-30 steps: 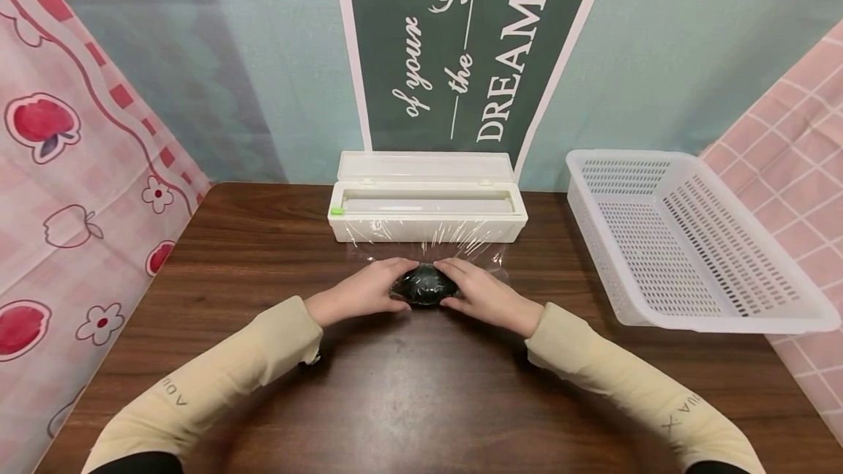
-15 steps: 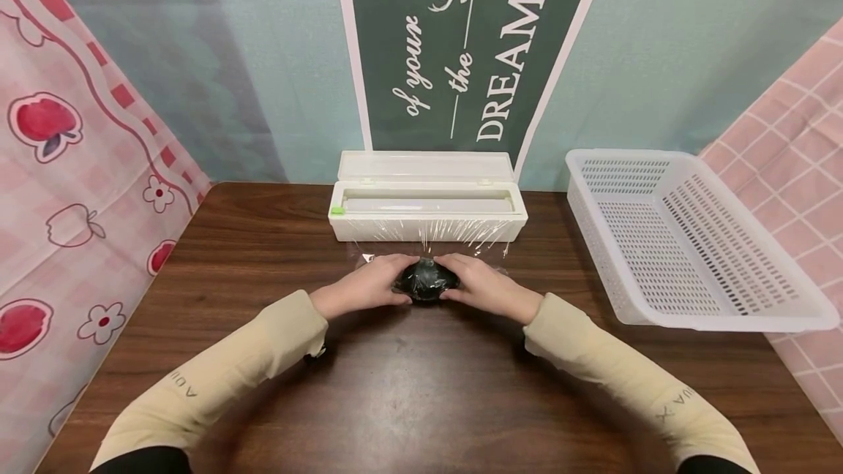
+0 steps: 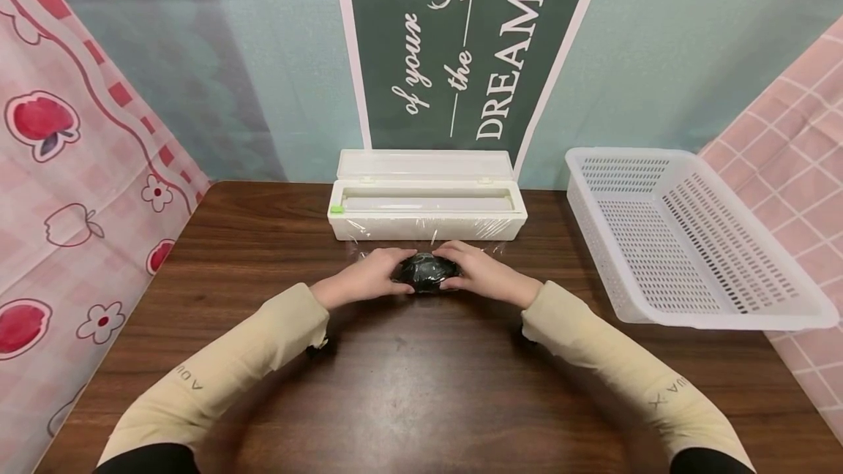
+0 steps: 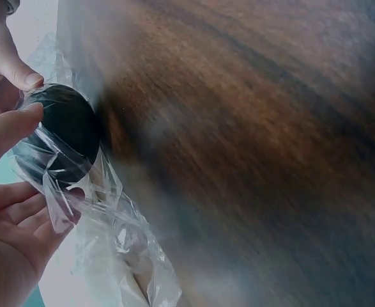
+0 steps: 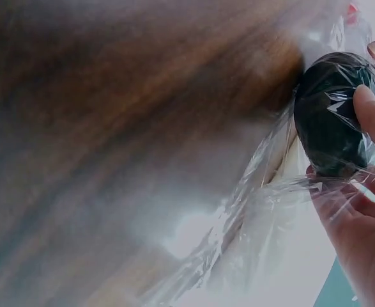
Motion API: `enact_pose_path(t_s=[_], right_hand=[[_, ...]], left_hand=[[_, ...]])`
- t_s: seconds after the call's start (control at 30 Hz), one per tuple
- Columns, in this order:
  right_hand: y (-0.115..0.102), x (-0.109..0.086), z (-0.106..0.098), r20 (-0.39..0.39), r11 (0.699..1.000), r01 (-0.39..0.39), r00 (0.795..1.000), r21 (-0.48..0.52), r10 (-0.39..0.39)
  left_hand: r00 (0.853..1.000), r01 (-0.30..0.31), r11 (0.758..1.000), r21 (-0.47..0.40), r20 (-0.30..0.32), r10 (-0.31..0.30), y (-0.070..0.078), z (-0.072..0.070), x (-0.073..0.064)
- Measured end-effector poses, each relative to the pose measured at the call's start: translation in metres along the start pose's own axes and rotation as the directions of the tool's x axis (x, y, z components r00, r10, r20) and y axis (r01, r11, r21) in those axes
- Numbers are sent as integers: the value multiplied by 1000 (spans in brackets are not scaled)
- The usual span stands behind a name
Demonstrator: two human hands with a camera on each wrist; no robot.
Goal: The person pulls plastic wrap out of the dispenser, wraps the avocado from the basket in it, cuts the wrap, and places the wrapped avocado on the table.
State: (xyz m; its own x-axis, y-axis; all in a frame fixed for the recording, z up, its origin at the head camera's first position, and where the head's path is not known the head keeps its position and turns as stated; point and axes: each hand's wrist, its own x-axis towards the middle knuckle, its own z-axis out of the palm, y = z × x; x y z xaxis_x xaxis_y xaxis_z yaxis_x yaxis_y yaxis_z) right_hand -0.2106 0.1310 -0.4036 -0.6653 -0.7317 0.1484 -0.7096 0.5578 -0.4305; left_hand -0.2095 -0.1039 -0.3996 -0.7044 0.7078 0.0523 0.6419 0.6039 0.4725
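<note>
A dark green, smooth oval object (image 3: 429,273) is wrapped in clear cling film, between both hands near the middle of the table. My left hand (image 3: 370,274) grips its left end, thumb on the near side and fingers on the far side. From the right, my right hand (image 3: 484,274) holds the other end the same way. Loose, wrinkled cling film (image 4: 126,240) hangs off its side in the left wrist view. The film runs back to the white cling film box (image 3: 428,227) right behind, whose lid stands raised with the roll (image 3: 428,204) showing inside.
A white perforated plastic basket (image 3: 698,240) stands at the right of the brown wooden table (image 3: 408,386). A small green tab (image 3: 337,209) sits on the box's left front edge. Printed cloths hang behind and on both sides.
Both hands have moved the wrapped object away from the body, closer to the box. The film between it and the box has become shorter. Box and basket stay put.
</note>
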Motion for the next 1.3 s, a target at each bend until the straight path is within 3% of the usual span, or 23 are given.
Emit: enact_pose_path(t_s=[0.2,0.47,0.63,0.8,0.97,1.1,1.3], right_hand=[[4,1,1,8,1000,-15,1000,-20,15],[4,0,1,-7,998,-43,999,38,43],[5,0,0,-10,996,-69,998,50,70],[6,-1,1,-23,998,-63,998,26,64],[8,-2,1,-39,999,-43,998,23,44],[9,-2,1,-38,999,-31,999,24,32],[10,-2,2,-36,1000,-22,999,20,23]], left_hand=[[1000,22,1000,3,-16,-22,-3,-4,-4],[995,0,1000,21,-100,2,-9,-9,-15],[996,3,998,65,-91,3,-14,-11,-23],[998,0,1000,25,-68,2,-20,-12,-29],[995,-8,999,-32,-101,4,-29,-12,-32],[992,28,998,-60,-120,-35,-33,-13,-33],[988,98,982,-163,-101,-116,-36,-15,-36]])
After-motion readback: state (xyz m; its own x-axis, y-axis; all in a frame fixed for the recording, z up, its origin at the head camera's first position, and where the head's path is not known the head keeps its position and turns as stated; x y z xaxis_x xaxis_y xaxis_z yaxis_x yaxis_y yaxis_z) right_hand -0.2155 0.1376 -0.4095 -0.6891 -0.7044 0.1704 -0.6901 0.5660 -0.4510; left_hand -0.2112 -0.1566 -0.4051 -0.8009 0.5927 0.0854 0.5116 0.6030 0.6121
